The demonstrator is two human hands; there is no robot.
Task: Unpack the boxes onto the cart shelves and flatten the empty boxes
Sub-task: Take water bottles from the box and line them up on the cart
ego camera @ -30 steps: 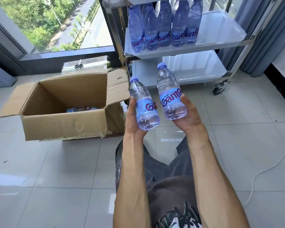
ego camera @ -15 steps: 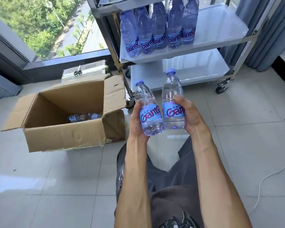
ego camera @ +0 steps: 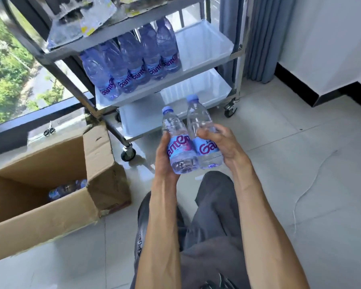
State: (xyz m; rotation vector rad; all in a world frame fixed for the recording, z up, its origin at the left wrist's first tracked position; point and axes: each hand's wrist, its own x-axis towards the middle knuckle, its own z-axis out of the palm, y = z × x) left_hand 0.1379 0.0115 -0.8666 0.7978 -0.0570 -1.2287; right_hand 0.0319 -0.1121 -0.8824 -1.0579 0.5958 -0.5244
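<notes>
At frame centre, the left hand [ego camera: 165,161] grips one water bottle [ego camera: 178,146] and the right hand [ego camera: 225,142] clamps another [ego camera: 202,134], the two bottles touching. Knocking together, either smooth bottle could slip and fall. Both are clear with blue caps and labels. More seem to lie in the cardboard box [ego camera: 40,217], lower left, below the cart [ego camera: 204,65].

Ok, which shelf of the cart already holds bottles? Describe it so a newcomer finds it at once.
Start at the wheeled steel cart by the window. Below its top level, littered with flattened packaging, sits the white middle tray shelf. Unlike the bare white bottom tray, it carries a row of clear blue-labelled water bottles along its left end.
</notes>
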